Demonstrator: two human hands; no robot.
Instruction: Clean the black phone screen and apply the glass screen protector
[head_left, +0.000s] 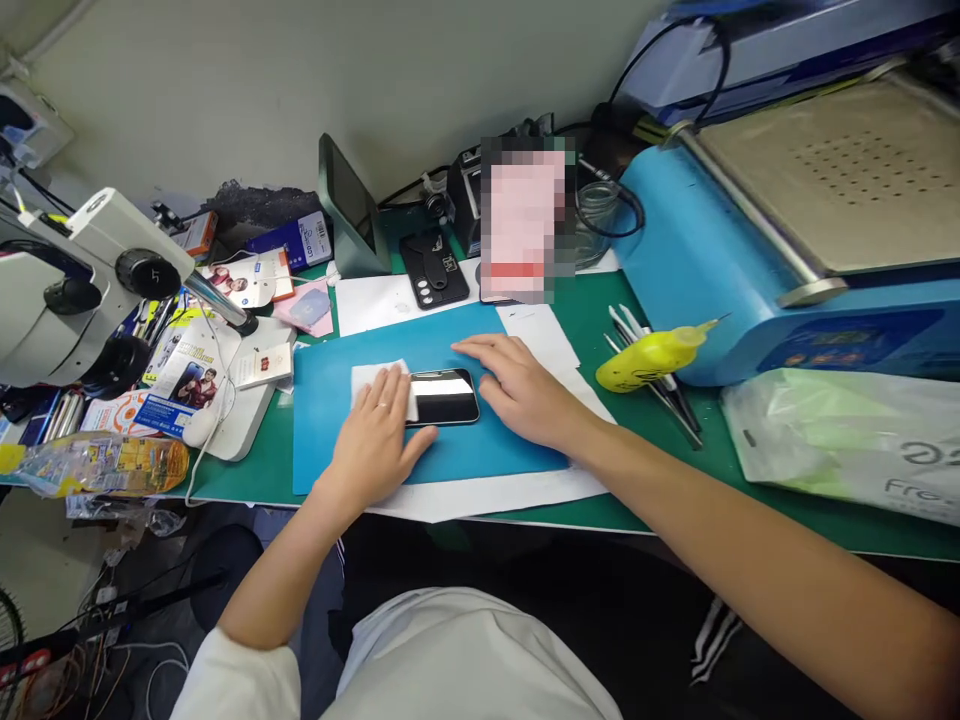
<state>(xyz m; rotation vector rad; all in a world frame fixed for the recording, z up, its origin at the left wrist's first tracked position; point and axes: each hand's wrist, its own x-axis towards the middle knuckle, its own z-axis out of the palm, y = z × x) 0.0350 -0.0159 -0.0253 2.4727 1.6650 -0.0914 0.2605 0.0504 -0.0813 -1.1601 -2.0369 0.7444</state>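
A smartphone point(446, 398) with a dark, glossy screen lies flat on a blue mat point(330, 420). My left hand point(379, 430) rests with fingers stretched out over a folded white wipe point(364, 378), which covers the phone's left end. The thumb of that hand lies near the phone's lower edge. Just right of the phone, my right hand point(517, 385) hovers or rests above the mat with its fingers apart. Nothing shows in it, and its thumb is close to the phone's right end.
To the right are a yellow squeeze bottle point(652, 358), thin tools, a plastic bag point(847, 440) and a blue machine point(697, 260). A black phone case point(433, 268) lies behind the mat. Leftward stand a microscope point(97, 290), boxes and a drink bottle point(105, 463).
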